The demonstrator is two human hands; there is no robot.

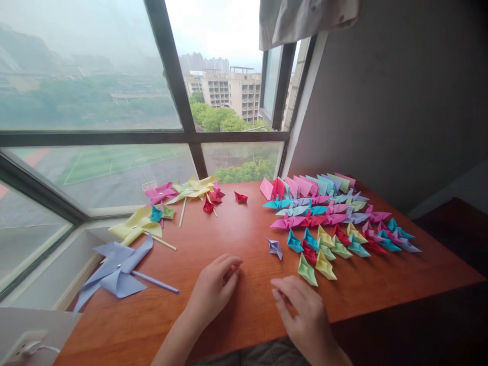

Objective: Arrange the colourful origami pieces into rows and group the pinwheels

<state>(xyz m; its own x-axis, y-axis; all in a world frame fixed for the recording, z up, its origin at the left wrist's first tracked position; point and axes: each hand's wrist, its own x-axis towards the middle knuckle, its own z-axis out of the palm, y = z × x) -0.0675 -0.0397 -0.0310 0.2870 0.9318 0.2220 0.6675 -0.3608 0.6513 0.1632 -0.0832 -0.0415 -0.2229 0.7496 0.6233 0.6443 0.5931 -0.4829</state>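
My left hand (215, 287) rests near the front of the wooden table (224, 234), its fingers loosely curled, the thumb apart from them and nothing held. To its right, my right hand (303, 310) is half curled in the same way, with a gap between thumb and fingers and no object in it. A lone purple paper boat (274, 248) lies just beyond the right hand. Closest on that hand's right are a light green paper boat (307, 270) and a yellow paper boat (325, 265). Farther back sits a single red paper boat (241, 197).
Rows of folded paper boats (358, 246), paper cranes (312, 219) and folded pink pieces (303, 186) cover the table's right side. On the left lie a purple pinwheel (120, 267), a yellow pinwheel (137, 223) and others. A window (190, 134) borders the back; a socket (28, 348) is lower left.
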